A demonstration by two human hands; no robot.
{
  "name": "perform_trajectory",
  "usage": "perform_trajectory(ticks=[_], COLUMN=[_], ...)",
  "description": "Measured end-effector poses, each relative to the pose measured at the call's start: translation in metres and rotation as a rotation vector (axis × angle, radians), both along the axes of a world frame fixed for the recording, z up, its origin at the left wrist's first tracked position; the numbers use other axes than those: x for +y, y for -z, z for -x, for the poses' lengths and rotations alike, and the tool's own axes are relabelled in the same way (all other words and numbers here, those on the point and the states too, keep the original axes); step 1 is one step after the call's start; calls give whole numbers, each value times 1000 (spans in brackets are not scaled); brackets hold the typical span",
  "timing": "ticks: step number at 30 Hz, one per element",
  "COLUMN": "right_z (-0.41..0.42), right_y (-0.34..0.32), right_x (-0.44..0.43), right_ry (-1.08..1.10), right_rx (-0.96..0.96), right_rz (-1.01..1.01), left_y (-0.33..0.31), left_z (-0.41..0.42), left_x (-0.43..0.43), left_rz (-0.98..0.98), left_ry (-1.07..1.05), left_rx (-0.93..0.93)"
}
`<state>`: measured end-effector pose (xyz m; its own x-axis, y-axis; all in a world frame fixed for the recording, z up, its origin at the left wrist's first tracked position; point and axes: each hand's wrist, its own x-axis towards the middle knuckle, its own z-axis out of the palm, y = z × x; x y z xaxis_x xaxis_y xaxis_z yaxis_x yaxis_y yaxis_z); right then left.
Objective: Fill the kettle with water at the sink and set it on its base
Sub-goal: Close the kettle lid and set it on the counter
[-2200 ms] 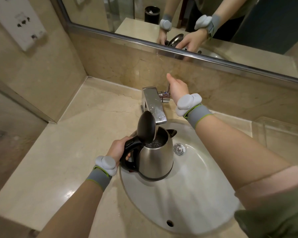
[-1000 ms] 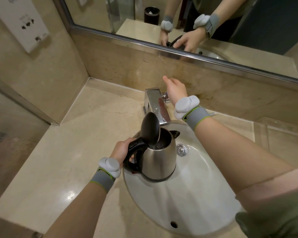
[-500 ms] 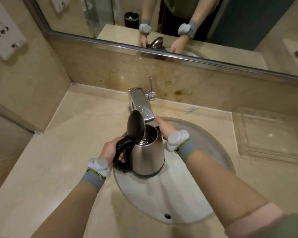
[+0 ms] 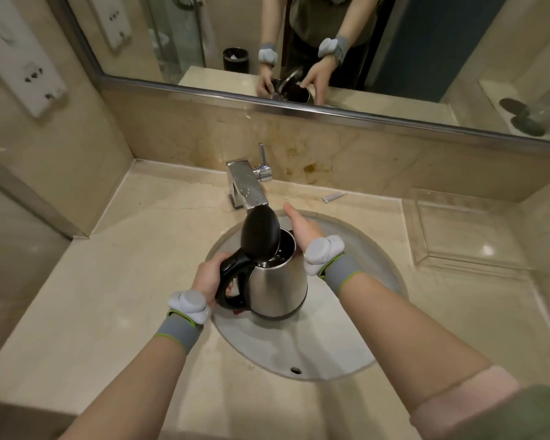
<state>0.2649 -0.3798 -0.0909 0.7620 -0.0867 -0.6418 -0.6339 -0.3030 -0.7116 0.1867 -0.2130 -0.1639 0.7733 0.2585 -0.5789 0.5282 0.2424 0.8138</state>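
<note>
A steel kettle (image 4: 278,285) with a black handle hangs over the white sink basin (image 4: 302,350), its black lid (image 4: 260,236) hinged up. Water shows inside. My left hand (image 4: 208,279) is closed around the handle. My right hand (image 4: 302,228) is flat, fingers apart, beside the kettle's rim on the spout side, just behind the raised lid. The chrome faucet (image 4: 246,185) stands behind the kettle; no water stream is visible from it. The kettle's base is not in view.
A beige marble counter (image 4: 108,281) surrounds the sink. A clear plastic tray (image 4: 464,236) sits at the right. A small sachet (image 4: 333,196) lies near the back wall. A mirror (image 4: 299,42) spans the wall, with a socket panel (image 4: 23,68) on the left wall.
My right hand left the faucet lever and came down beside the kettle's rim. The kettle has moved a little toward me, away from under the spout. The view tilted up.
</note>
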Motion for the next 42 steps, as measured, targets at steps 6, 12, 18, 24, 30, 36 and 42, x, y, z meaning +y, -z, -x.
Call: perform_trajectory(ticks=[6,12,18,24,30,36,42], right_z=[21,41,56,73,83,85,87], right_y=[-35,-67,-83,-78,-66,-54,-57], right_x=[-13,3,60,132,197,233,242], right_ry=[-99,-255,-317,-445,-522,-552,-595], right_rx=[-113,-141,-201,-92,-73,-49,-89], right_rz=[-69,-140,-276,-279,-324,-325,-234], left_y=[-30,-68,-90,-98,-92,-81,-74], left_z=[27,56,92,124,148,156,154], left_x=[-17,-6,38,100,157,189,198], left_rz=[-23,-117,-213,-261,-256,-227,-216], left_ry=[-38,-118,-241,-382,-491,-564,-569], left_rx=[-100,-146,-120,-76,-34,-44,-66])
